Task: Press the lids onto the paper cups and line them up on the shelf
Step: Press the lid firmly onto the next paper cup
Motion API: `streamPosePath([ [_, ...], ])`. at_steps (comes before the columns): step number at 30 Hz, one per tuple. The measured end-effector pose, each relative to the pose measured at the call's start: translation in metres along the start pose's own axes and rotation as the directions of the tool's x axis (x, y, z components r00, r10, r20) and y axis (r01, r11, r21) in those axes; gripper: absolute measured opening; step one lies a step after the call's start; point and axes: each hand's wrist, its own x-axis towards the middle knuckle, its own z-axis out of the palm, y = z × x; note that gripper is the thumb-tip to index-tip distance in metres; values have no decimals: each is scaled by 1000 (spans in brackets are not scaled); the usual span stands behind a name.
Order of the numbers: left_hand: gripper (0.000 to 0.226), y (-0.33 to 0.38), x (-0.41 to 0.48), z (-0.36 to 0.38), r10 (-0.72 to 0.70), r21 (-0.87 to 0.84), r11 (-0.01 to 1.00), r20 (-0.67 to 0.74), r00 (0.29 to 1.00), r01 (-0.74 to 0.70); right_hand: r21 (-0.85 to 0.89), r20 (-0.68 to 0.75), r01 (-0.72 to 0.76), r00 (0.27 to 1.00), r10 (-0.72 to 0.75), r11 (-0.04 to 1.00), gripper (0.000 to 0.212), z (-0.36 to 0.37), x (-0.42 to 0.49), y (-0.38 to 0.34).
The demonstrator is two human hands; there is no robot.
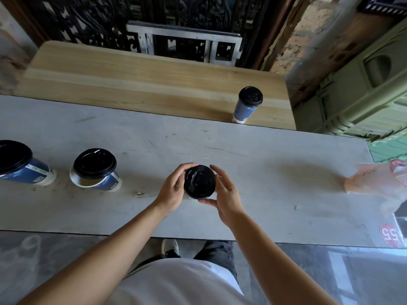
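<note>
Lid-pressing step in hand: left hand (174, 190) and right hand (226, 194) cupped either side of the black round plastic lid (199, 181), fingers touching its rim, atop a paper cup almost hidden beneath, standing on the grey stone counter (264, 172). Left of it, two lidded blue-and-white paper cups (97, 172); beyond it, one lidded cup (247, 105) on the pale wooden shelf (132, 84). Next, likely an even press round the rim, then a carry beside that shelf cup.

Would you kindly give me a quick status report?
Left hand, right hand around lidded cup on grey counter. One cup on wooden shelf. Nothing blocking.
</note>
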Motion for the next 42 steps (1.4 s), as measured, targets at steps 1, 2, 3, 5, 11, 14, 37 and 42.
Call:
streamPosePath([
  [1,37,0,0,0,0,-7,1000,-2,1000,0,-7,-9,19,1000,-19,1000,28,0,0,0],
  [2,37,-1,0,0,-5,-19,1000,-5,1000,5,-12,-14,36,999,-36,999,29,1,0,0],
  [3,37,0,0,1,-15,-28,999,-6,1000,14,-14,-16,44,999,-45,999,30,2,0,1],
  [5,36,2,-2,2,-24,-36,999,-2,1000,24,-14,-18,46,999,-47,999,31,3,-3,2],
  [11,36,12,1,0,-69,53,996,-2,998,69,-55,-32,23,999,-25,998,30,4,-6,-7],
  [14,37,21,0,-4,-163,15,987,33,986,163,-35,23,-11,1000,11,999,26,-2,-2,-11],
  [37,9,-8,-23,31,-800,-740,267,187,570,617,-866,160,177,984,-77,468,86,-16,-1,-2],
  [42,13,-15,-22,49,-819,-718,254,197,539,648,-931,187,180,982,-10,317,84,-26,5,-14],
])
